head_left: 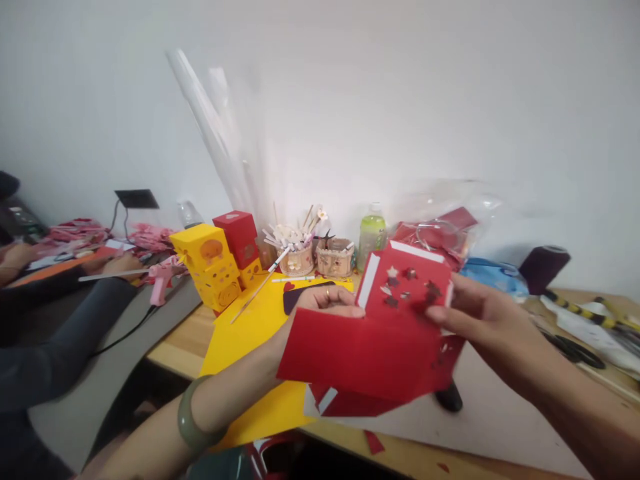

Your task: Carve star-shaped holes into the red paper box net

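Between my two hands is a partly folded red paper box (387, 350), raised above the table. Star-shaped cut-outs and white strips along its edge flaps show on its upper panel. My left hand (330, 300) grips the left side, thumb in front and fingers behind the card. On the right edge, beside the stars, my right hand (467, 310) pinches the panel between thumb and fingers. Below lies a yellow sheet (250, 373), with a dark phone-like object (295, 300) on it, partly hidden by my left hand.
Finished-looking yellow boxes (207, 263) and a red box (237, 240) stand left. Behind are decorated baskets (296, 260) and a green-labelled bottle (373, 230). Black scissors (575, 350) lie right. A co-worker's arm (75, 333) is at left near a pink glue gun (161, 280).
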Motion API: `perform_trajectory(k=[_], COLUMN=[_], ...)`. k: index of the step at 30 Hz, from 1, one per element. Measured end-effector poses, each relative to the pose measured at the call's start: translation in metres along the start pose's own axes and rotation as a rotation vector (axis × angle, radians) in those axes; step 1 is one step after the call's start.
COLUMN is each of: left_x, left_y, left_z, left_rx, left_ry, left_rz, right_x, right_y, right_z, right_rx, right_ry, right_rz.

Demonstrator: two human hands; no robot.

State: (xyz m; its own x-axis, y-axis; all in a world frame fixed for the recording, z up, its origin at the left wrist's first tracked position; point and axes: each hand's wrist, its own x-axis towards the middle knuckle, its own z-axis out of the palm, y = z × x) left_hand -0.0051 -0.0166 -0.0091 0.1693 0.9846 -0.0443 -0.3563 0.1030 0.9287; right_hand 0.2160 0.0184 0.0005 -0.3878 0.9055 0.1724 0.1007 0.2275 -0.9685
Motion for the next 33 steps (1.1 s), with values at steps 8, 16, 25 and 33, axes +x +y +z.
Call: perform_trajectory(k=[8,16,25,33], left_x=[-0.008,-0.007,-0.004,-0.001], left_y=[0.002,0.002,-0.002,-0.005], left_z=[0.01,0.019,0.019,0.014], left_rx=[0.0,0.138,0.084,0.128], left_ry=[-0.244,-0.25,-0.277,-0.244], left_rz=[-0.105,-0.163,-0.18,-0.213], right_x=[-0.028,-0.03,-0.028,-0.02], right_y=[-0.024,-0.023,-0.015,-0.008], right_z=[0.009,0.006,0.004,0.004], right_rx=[-0.154,-0.081,-0.072,-0.057], right_ry=[0.087,0.028,0.011,-0.068], right_rz=[0.107,0.198,0.238,0.235])
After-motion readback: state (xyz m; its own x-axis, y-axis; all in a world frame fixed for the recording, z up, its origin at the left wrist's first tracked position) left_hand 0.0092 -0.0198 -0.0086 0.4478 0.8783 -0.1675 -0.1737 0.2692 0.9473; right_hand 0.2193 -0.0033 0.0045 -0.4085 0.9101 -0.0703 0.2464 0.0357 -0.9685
